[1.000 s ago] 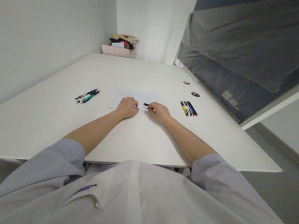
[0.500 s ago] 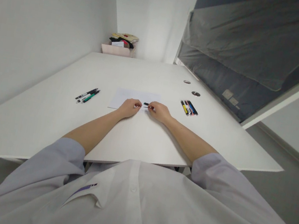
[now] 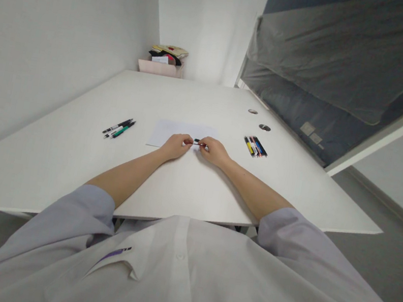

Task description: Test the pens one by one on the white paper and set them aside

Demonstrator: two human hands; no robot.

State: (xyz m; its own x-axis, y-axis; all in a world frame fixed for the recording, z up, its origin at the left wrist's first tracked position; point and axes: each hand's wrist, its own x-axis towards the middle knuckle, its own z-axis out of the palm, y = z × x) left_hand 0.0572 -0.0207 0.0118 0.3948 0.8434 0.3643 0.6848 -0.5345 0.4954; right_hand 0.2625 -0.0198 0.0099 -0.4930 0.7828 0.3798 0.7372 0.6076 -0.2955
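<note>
Over the near edge of a white paper sheet (image 3: 168, 130), my left hand (image 3: 177, 147) and my right hand (image 3: 214, 151) face each other with pinched fingers. A thin dark rod (image 3: 196, 144), like a pen part, spans the small gap between the fingertips, and both hands grip it. Just beyond it lies a small dark piece (image 3: 196, 140) on the paper. Its exact shape is too small to tell.
Several pens (image 3: 118, 128) lie on the white table (image 3: 187, 190) to the left, and several coloured pens (image 3: 255, 146) to the right. Two round metallic discs (image 3: 264, 127) sit farther back. A pink box (image 3: 159, 68) holds cloth items at the far end.
The fingers of my left hand have closed on the left end of the thin dark rod, which only my right hand held before.
</note>
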